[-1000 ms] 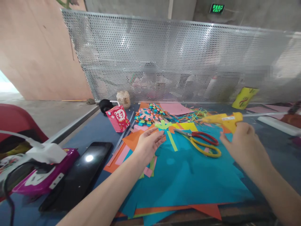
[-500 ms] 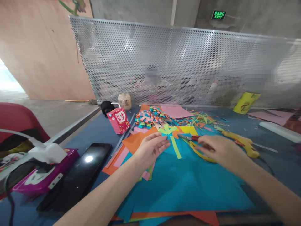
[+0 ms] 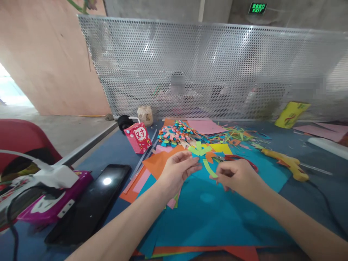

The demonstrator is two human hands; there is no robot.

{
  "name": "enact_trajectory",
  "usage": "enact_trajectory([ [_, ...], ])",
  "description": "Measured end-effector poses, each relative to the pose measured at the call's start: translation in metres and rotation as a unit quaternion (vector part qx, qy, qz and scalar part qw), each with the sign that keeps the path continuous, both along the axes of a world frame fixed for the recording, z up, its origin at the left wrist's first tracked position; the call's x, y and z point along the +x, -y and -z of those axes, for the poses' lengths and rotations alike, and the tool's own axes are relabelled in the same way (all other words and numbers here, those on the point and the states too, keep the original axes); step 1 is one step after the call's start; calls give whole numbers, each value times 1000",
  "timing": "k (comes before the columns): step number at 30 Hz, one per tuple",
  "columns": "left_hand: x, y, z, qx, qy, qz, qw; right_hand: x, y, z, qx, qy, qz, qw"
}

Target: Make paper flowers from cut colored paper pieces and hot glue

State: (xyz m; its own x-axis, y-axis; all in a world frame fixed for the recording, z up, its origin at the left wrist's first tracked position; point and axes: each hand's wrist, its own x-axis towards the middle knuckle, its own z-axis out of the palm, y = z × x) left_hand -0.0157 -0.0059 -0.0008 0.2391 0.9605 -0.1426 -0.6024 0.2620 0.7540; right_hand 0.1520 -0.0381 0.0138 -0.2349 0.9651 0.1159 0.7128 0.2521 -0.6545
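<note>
My right hand (image 3: 233, 174) is closed, pinching the lower end of a narrow lime-green paper strip (image 3: 208, 167), which bends between my hands. Just left of it, my left hand (image 3: 179, 168) is held loosely curved with its fingers apart, and nothing shows in it. Its fingertips are close to the strip. Beyond the strip lies a lime-green cut paper piece with several points (image 3: 199, 148), beside an orange paper piece (image 3: 210, 156). Scissors with red handles (image 3: 246, 158) lie behind my right hand, partly hidden by it. Blue paper sheets (image 3: 201, 217) spread under both hands.
Fringed paper bundles (image 3: 178, 133) and paper scraps (image 3: 233, 135) lie at the back. A yellow glue gun (image 3: 290, 165) rests at right. At left are a red drink box (image 3: 138, 137), a black phone (image 3: 89, 203) and a purple power strip (image 3: 57, 203). A perforated metal screen (image 3: 190, 69) stands behind.
My right hand has moved left from beside the scissors and pinched the lime-green strip, whose lower end is now bent to the right. My left hand has shifted slightly right.
</note>
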Motion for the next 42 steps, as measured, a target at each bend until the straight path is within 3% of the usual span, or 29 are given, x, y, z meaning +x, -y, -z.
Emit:
enact_trajectory([
  [10,-1,3,-1,50,-3,28,998,2,-3,3,-11,-29,23,999],
  [21,1,6,0,121,-69,32,990,0,-5,4,-44,-32,48,997],
  [35,0,4,1,121,-81,28,989,4,-5,3,-66,-111,23,991],
  [42,1,5,1,129,-82,35,988,2,-4,3,-47,-84,22,995],
])
